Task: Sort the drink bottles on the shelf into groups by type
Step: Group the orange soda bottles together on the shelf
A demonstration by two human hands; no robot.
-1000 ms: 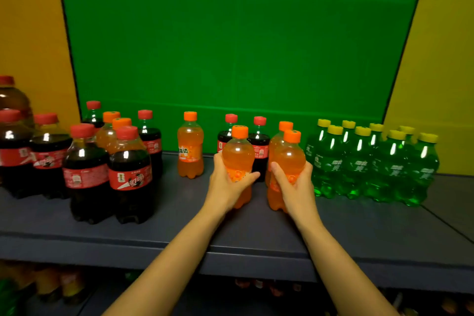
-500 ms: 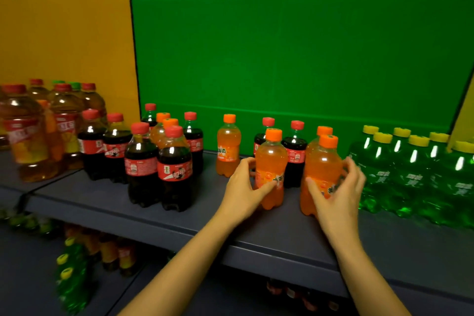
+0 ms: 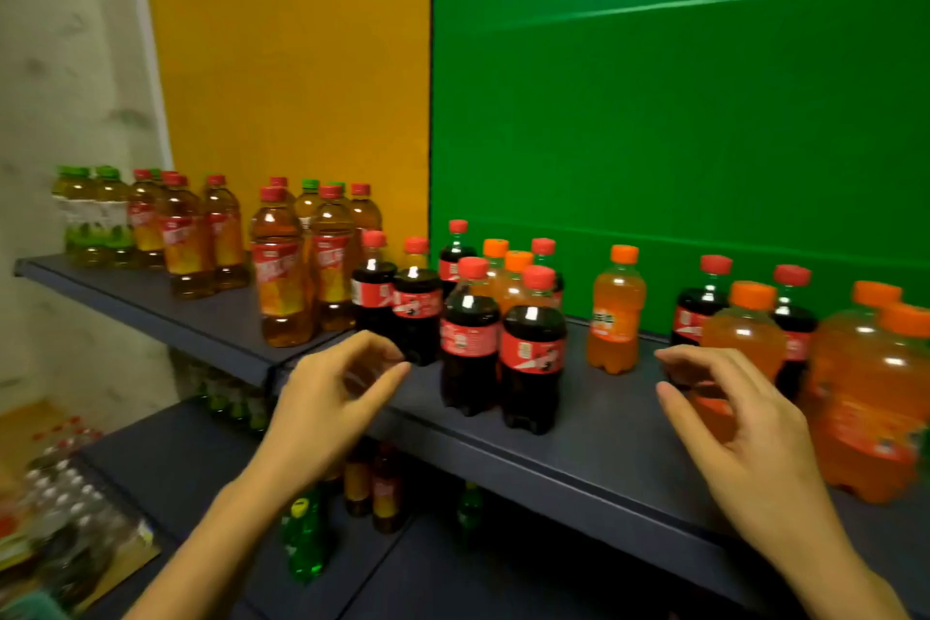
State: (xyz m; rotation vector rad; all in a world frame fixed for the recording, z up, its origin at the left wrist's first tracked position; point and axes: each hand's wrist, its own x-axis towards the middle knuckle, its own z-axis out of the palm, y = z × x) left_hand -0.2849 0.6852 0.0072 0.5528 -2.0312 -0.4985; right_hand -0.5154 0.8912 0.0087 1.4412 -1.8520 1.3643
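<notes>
Several dark cola bottles with red caps [image 3: 532, 352] stand in a cluster on the dark shelf [image 3: 594, 448], with two orange soda bottles [image 3: 513, 282] mixed in behind them. A lone orange soda bottle [image 3: 615, 312] stands further right. At the right edge are more orange soda bottles [image 3: 875, 398] and two cola bottles [image 3: 697, 307] behind them. My left hand [image 3: 332, 398] hovers open just left of the cola cluster, holding nothing. My right hand [image 3: 729, 413] is open in front of an orange soda bottle [image 3: 745, 337], fingers apart, not gripping it.
Amber tea bottles with red and green caps [image 3: 282, 267] fill the shelf section to the left, against a yellow panel. A lower shelf [image 3: 201, 458] holds more bottles, including a green one [image 3: 304, 539]. Packed clear bottles lie at the bottom left.
Both hands have let go of the two orange soda bottles, which stand on the shelf at right. My view has swung left, and my left hand has moved toward the cola cluster.
</notes>
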